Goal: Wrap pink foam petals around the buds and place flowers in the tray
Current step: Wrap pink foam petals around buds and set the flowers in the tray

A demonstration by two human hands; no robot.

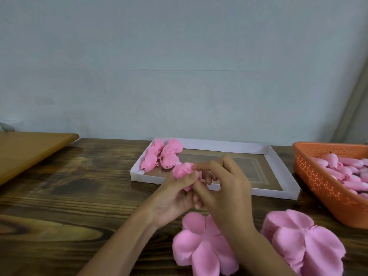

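A pink foam flower [182, 171] is held up over the table's middle, just in front of the white tray [276, 166]. My left hand [175, 200] grips it from below, thumb across the petals. My right hand [225, 188] has its fingers curled round the flower's right side, pressing a petal against the bud. Several finished pink flowers [161, 155] lie in the tray's far left corner. Two stacks of flat pink petal sheets lie near me, one [201, 246] under my right wrist, one [304, 244] further right.
An orange perforated basket [318, 180] with several pink buds [346, 168] stands at the right edge. A light brown board [25, 152] lies at the far left. A pale wall rises behind the dark wooden table [69, 196].
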